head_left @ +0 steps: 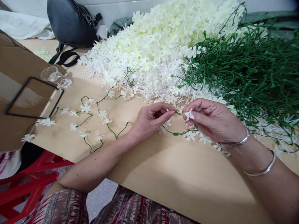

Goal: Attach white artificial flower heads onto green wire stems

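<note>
My left hand (155, 118) pinches a thin green artificial stem (178, 113) over the table. Close beside it, my right hand (210, 119) has thumb and fingers closed on a small white artificial flower (188, 114) at the stem's end. Below the hands, a green stem with white flowers (189, 135) lies on the tabletop and runs partly under my right hand. Several finished-looking sprigs, green stems tipped with white flowers (86, 108), are spread to the left. Behind my hands rises a big heap of loose white flowers (149, 49).
Right of the heap lies a thick pile of green stems (254, 68). A black bag (70, 23) stands at the back left. Nearer are a tipped clear plastic cup (56, 76), a cardboard box (21, 68) and a black wire frame (28, 81). Red stools (30, 183) stand below the table edge.
</note>
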`<state>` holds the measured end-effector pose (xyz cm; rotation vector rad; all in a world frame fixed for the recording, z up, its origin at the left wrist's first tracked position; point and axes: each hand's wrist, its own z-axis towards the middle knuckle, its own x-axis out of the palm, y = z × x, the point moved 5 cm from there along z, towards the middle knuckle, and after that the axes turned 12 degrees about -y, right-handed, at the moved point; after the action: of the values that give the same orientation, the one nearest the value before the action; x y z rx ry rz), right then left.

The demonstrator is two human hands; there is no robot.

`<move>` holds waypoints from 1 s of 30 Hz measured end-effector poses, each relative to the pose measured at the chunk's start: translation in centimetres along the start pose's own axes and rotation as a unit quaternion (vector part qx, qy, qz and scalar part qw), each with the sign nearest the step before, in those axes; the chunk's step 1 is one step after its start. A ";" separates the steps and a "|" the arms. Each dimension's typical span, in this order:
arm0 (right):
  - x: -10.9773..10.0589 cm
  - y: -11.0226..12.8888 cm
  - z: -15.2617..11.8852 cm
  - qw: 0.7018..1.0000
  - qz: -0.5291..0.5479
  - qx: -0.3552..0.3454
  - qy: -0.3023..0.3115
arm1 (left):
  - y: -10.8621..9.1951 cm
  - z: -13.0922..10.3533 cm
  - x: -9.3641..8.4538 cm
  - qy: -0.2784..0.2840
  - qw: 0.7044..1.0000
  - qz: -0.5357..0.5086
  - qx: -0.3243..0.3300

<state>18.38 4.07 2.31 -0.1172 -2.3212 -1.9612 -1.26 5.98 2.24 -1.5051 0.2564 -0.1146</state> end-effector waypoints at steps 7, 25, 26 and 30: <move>0.1 0.1 0.1 1.000 -0.005 0.006 0.015 | 0.2 0.2 0.3 0.009 0.995 -0.083 -0.051; 0.6 -1.1 0.0 0.998 -0.036 0.051 -0.005 | 0.9 -0.5 1.3 0.043 0.992 -0.100 -0.056; 0.6 -1.1 -0.1 0.998 -0.038 0.051 -0.010 | 1.2 -0.5 1.3 0.039 0.992 -0.104 -0.054; 0.7 -1.3 -0.2 0.997 -0.050 0.044 -0.026 | 2.0 -0.7 1.6 0.022 0.992 -0.113 -0.048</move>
<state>17.49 3.70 1.18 -0.0474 -2.4875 -1.9183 -0.06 5.09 0.09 -1.6264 0.1273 -0.3201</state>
